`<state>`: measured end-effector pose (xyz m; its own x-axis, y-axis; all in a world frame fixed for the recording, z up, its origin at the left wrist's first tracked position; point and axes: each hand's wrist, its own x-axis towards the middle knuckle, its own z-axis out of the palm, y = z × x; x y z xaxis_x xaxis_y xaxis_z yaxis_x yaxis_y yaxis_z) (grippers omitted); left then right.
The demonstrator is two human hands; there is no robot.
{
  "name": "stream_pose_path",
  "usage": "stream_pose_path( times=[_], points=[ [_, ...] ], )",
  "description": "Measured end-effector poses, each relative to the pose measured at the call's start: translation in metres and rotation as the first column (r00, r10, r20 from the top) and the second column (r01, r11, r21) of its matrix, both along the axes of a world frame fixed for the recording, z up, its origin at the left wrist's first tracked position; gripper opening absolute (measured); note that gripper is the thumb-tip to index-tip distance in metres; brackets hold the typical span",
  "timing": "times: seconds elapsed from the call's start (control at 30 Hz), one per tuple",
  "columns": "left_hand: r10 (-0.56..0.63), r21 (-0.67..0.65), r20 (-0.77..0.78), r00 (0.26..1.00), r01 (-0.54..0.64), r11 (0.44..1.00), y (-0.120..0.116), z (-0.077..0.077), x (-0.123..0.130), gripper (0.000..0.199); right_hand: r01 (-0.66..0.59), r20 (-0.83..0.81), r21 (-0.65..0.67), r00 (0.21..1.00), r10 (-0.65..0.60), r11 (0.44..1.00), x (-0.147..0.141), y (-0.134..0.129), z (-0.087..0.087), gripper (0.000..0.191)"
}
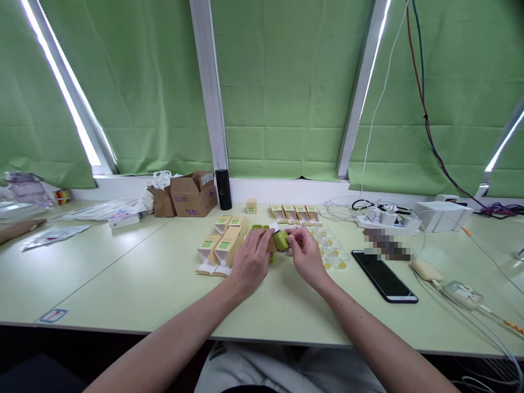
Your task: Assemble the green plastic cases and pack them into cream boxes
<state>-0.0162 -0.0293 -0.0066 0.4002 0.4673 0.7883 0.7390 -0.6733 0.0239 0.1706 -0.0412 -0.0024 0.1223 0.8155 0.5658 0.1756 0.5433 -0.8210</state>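
In the head view, both hands meet above the middle of the table. My left hand [252, 255] is closed around a small tan carton [272, 245], mostly covered by the fingers. A shiny green piece [281, 240] sits at the carton's right end, and my right hand [306, 254] pinches it by its right side. Whether the piece is partly inside the carton I cannot tell. More green pieces [257, 226] show behind my left hand. To the left stand several tan cartons with green labels [224, 245], their flaps open towards me. Clear plastic cups with yellow centres [335, 254] lie right of my right hand.
Behind the hands are a row of open cartons [297, 214] and a single carton [251, 206]. A black cylinder [223, 189] and a cardboard box [192, 196] stand at the back. On the right lie a phone [385, 275], cables and a power strip [387, 221]. Another person's hand [24, 229] rests far left.
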Motion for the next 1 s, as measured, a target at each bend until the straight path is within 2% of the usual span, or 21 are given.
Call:
stream_pose_path(
  times=[0.13,0.27,0.33,0.4,0.47,0.53,0.63,0.77,0.87,0.93,1.0],
  points=[
    [-0.002,0.008,0.011,1.0,0.002,1.0,0.001,0.0,-0.001,0.069,-0.072,-0.14,0.011,0.987,0.073,0.997,0.003,-0.005,0.008,0.033],
    [0.001,0.007,0.008,1.0,-0.001,1.0,0.002,0.002,-0.002,0.071,-0.261,-0.251,-0.092,0.94,0.231,0.961,0.005,-0.011,0.019,0.044],
    [-0.004,0.018,0.001,1.0,0.004,1.0,0.002,0.003,-0.003,0.07,-0.397,-0.277,-0.195,0.899,0.338,0.897,0.005,-0.012,0.022,0.051],
    [-0.016,0.046,-0.009,1.0,0.017,0.999,0.003,0.003,-0.003,0.066,-0.525,-0.302,-0.294,0.844,0.444,0.799,0.005,-0.012,0.021,0.055],
    [-0.034,0.077,-0.022,0.999,0.036,0.996,0.004,0.003,-0.002,0.062,-0.603,-0.324,-0.354,0.796,0.511,0.715,0.004,-0.012,0.02,0.056],
    [-0.049,0.099,-0.032,0.998,0.052,0.994,0.005,0.003,-0.002,0.06,-0.625,-0.335,-0.367,0.78,0.529,0.689,0.003,-0.011,0.018,0.056],
    [-0.037,0.105,-0.036,0.999,0.041,0.994,0.004,0.003,-0.003,0.062,-0.591,-0.338,-0.342,0.803,0.492,0.731,0.004,-0.01,0.018,0.056],
    [0.049,0.049,-0.033,0.998,-0.047,0.998,0.004,0.005,-0.005,0.067,-0.487,-0.347,-0.293,0.856,0.383,0.823,0.012,-0.006,0.022,0.058],
    [0.098,0.008,-0.011,0.995,-0.098,0.995,0.005,0.007,-0.008,0.067,-0.408,-0.331,-0.278,0.891,0.312,0.869,0.025,-0.005,0.027,0.06],
    [0.122,-0.026,0.011,0.992,-0.122,0.992,0.007,0.007,-0.009,0.065,-0.382,-0.277,-0.276,0.91,0.308,0.882,0.037,-0.008,0.03,0.06],
    [0.147,-0.065,0.039,0.988,-0.144,0.987,0.009,0.007,-0.011,0.064,-0.355,-0.153,-0.286,0.934,0.324,0.89,0.048,-0.012,0.032,0.055]
  ],
)
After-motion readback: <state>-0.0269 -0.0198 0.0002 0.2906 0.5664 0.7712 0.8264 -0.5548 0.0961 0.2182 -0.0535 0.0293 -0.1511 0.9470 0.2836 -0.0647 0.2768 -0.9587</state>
